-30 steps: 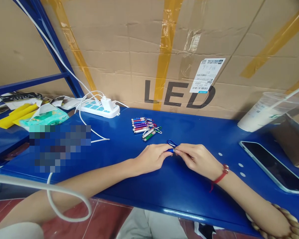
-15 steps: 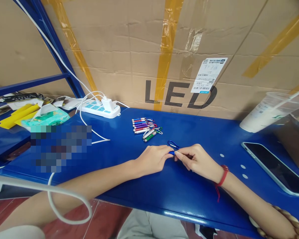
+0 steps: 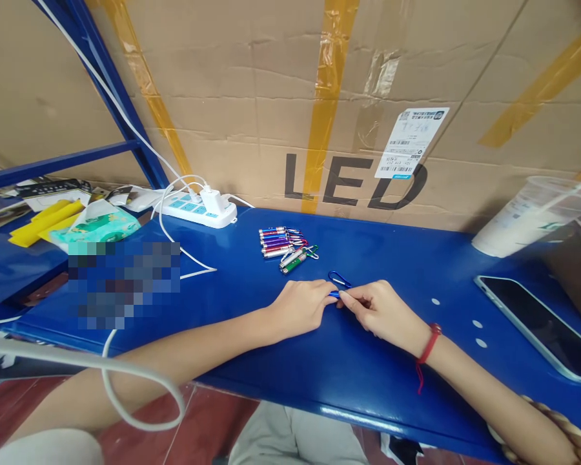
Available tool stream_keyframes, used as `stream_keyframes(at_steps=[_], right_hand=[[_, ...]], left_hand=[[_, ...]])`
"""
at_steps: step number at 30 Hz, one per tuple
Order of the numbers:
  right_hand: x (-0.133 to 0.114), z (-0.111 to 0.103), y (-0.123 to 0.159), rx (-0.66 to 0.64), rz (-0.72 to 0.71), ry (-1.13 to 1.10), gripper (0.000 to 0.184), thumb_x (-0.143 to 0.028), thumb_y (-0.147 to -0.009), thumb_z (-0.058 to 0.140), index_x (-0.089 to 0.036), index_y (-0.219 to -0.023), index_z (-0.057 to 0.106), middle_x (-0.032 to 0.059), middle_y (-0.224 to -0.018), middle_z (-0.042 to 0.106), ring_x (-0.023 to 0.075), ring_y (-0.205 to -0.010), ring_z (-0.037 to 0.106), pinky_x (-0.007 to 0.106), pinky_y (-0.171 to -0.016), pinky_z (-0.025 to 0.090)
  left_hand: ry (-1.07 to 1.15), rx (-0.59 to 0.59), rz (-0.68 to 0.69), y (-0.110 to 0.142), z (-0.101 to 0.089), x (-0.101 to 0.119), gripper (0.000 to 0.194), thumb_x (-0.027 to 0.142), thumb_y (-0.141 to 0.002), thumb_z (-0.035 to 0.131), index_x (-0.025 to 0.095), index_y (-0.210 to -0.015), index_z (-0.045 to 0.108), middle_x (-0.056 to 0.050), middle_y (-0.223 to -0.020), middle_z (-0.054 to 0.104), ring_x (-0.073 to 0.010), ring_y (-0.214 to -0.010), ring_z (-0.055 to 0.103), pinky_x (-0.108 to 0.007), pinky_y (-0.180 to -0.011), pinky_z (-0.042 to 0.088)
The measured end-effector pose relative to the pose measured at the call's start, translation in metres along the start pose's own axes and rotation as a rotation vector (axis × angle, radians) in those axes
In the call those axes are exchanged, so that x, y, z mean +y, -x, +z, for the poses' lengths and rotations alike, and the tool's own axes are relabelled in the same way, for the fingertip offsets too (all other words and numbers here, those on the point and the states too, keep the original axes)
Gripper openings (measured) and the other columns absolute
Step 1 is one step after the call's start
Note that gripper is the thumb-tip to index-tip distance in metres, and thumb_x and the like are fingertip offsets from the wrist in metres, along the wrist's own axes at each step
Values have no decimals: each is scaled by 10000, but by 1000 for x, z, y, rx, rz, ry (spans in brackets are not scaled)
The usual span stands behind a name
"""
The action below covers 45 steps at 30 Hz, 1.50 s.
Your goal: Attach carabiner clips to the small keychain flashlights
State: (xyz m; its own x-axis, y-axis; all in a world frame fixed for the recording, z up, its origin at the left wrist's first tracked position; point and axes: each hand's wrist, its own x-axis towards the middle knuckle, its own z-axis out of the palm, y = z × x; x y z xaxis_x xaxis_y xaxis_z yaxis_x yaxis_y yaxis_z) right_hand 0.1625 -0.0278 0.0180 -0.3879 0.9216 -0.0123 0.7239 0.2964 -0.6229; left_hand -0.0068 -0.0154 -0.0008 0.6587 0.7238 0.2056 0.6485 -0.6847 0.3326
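Observation:
Between my fingertips is a small blue flashlight (image 3: 334,294), mostly covered by the fingers. My left hand (image 3: 303,309) is closed on its left end, knuckles up. My right hand (image 3: 380,310), with a red string bracelet at the wrist, pinches its right end. A blue carabiner clip (image 3: 339,279) shows just behind the fingers; whether it is joined to the flashlight I cannot tell. Farther back lies a row of small metal flashlights (image 3: 275,242) in several colours with clips. A green flashlight (image 3: 295,263) is the nearest of them.
On the left are a white power strip (image 3: 198,210) with cables, a green packet (image 3: 99,226) and yellow rolls (image 3: 46,223). A phone (image 3: 537,326) and a plastic cup (image 3: 513,216) stand to the right. A large cardboard box (image 3: 252,116) rises behind the blue table (image 3: 407,387).
The view has shifted slightly, so the scene sits a little farther right. Both hands keep hold of the blue flashlight, and a bit more of it shows between the fingers.

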Motion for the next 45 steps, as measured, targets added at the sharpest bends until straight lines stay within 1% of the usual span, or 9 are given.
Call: stream_keyframes(at_steps=[3, 7, 15, 23, 30, 36, 40, 43, 45], right_hand=[[-1, 1, 0, -36, 51, -67, 438, -391, -830, 344, -132, -612, 621, -36, -355, 391, 100, -281, 407, 202, -308, 271], [-3, 1, 2, -112, 147, -226, 432, -432, -846, 347, -140, -639, 589, -47, -322, 424, 93, -246, 414, 185, -312, 308], [-2, 1, 2, -127, 197, -388, 456, -516, -837, 393, -146, -636, 569, -53, -344, 446, 85, -237, 436, 176, -292, 329], [-2, -3, 0, -40, 134, -234, 425, -442, -870, 360, -157, -647, 582, -38, -372, 486, 92, -274, 467, 184, -346, 375], [-1, -5, -1, 6, 49, -167, 450, -427, -892, 297, -156, -674, 582, -31, -427, 499, 102, -319, 489, 202, -388, 408], [4, -7, -2, -35, -76, -78, 354, -357, -910, 311, -188, -676, 517, -66, -382, 444, 101, -328, 478, 202, -459, 419], [6, -5, -3, -6, -150, -9, 323, -308, -900, 329, -198, -641, 487, -63, -417, 464, 94, -318, 487, 203, -464, 409], [2, -2, -1, 26, -126, -22, 338, -318, -890, 334, -198, -608, 477, -57, -420, 482, 94, -294, 494, 202, -428, 395], [0, 1, 0, 26, -57, -74, 363, -349, -888, 333, -198, -589, 472, -61, -372, 468, 100, -277, 492, 198, -405, 385]], left_hand=[[-19, 4, -6, 0, 1, -1, 198, 192, -896, 411, 174, -938, 603, -28, -921, 681, -204, -835, 655, -262, -676, 487], [6, 17, -3, 1, 0, -2, 200, 186, -892, 414, 185, -927, 611, -20, -917, 683, -196, -837, 654, -256, -685, 485], [75, 41, -9, 0, 0, -3, 207, 180, -884, 425, 195, -903, 631, -22, -907, 688, -187, -830, 650, -255, -717, 480], [175, 54, -61, -3, -3, -3, 222, 189, -892, 412, 215, -913, 632, 7, -934, 696, -167, -851, 638, -222, -690, 465], [218, 73, -84, -5, -6, -3, 218, 214, -899, 416, 206, -954, 628, 6, -859, 697, -148, -753, 633, -199, -599, 441], [236, 66, -8, -1, -6, -4, 207, 183, -894, 426, 213, -926, 628, 10, -898, 691, -144, -789, 637, -200, -648, 452], [182, 83, 31, 1, -3, -6, 202, 186, -888, 435, 210, -958, 623, -12, -928, 682, -164, -829, 638, -223, -693, 467], [103, 98, 44, 2, -1, -6, 212, 194, -891, 420, 193, -963, 618, -31, -873, 674, -173, -779, 640, -239, -683, 476], [56, 111, 61, 2, 0, -5, 219, 196, -894, 409, 182, -971, 613, -40, -847, 669, -177, -768, 640, -241, -671, 479]])
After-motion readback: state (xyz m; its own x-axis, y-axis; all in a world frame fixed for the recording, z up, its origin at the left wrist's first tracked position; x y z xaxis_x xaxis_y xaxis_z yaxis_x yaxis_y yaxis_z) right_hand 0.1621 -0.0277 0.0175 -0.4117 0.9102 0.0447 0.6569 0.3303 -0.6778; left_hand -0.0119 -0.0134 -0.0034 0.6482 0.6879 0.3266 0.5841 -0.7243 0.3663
